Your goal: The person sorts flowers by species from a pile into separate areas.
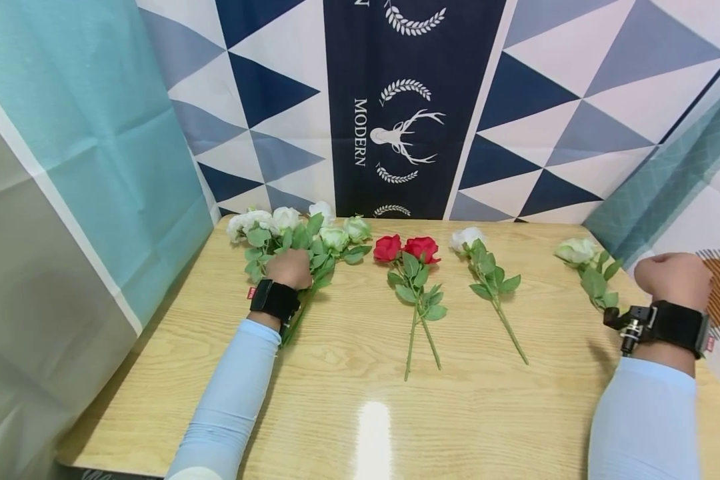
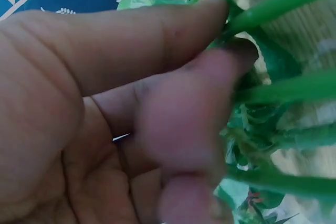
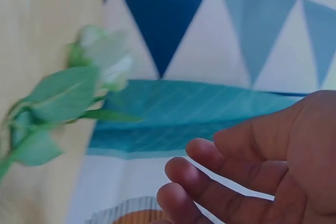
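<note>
My left hand (image 1: 289,269) is over a bunch of artificial flowers at the back left of the table. Thumb and forefinger pinch a green rose stem (image 2: 283,4) in the left wrist view, while more stems (image 2: 294,88) run beside the curled fingers. White roses (image 1: 286,219) and pale green roses (image 1: 334,238) spread beyond that hand. Loosely bent, with nothing between its fingers, my right hand (image 1: 675,277) hovers at the table's right edge. A greenish-white rose (image 1: 576,251) lies just left of it, apart from the fingers, and shows blurred in the right wrist view.
Two red roses (image 1: 421,249) with crossed stems lie mid-table. To their right is a single white rose (image 1: 468,239). Behind the wooden table (image 1: 456,413) hangs a patterned cloth (image 1: 408,133); more cloth (image 1: 96,147) closes off the left side.
</note>
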### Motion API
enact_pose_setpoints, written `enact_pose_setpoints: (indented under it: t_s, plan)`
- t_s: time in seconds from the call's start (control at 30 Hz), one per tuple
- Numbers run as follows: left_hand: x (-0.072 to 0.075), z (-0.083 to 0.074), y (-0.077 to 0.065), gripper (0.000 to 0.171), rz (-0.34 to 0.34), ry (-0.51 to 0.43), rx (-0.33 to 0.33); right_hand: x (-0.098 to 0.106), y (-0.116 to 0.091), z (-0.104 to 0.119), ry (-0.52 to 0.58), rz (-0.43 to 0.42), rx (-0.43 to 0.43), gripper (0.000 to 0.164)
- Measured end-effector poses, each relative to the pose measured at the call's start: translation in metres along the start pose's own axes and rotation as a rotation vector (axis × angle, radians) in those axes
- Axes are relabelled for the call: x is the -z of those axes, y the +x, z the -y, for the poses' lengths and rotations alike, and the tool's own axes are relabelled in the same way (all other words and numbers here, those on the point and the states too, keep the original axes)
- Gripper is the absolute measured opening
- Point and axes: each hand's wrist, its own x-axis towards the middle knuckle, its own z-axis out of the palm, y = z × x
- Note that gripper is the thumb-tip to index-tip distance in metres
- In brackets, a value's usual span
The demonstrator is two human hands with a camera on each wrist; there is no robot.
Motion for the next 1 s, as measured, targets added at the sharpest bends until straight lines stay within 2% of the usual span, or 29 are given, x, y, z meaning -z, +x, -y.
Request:
enact_pose_setpoints:
  t_s: [0.23, 0.47, 0.67, 0.87, 1.0]
  plan:
    - [0.001, 0.002, -0.003, 0.021, 0.003, -0.03, -0.017, 0.009, -0.02, 0.03, -0.036, -0.05, 0.108, 0.045]
    - [0.008, 0.003, -0.007, 0.026, 0.007, -0.054, -0.069, 0.014, -0.038, 0.051, -0.047, -0.082, 0.183, 0.058]
    - [0.016, 0.001, -0.008, 0.041, 0.042, -0.109, -0.098, 0.017, -0.05, 0.059, -0.054, -0.081, 0.211, 0.063]
    - [0.025, 0.005, -0.011, 0.036, 0.07, -0.155, -0.09, 0.013, -0.053, 0.066, -0.076, -0.074, 0.269, 0.066]
    - [0.032, 0.01, -0.017, 0.037, 0.034, -0.18, -0.134, 0.009, -0.053, 0.07, -0.082, -0.069, 0.307, 0.066]
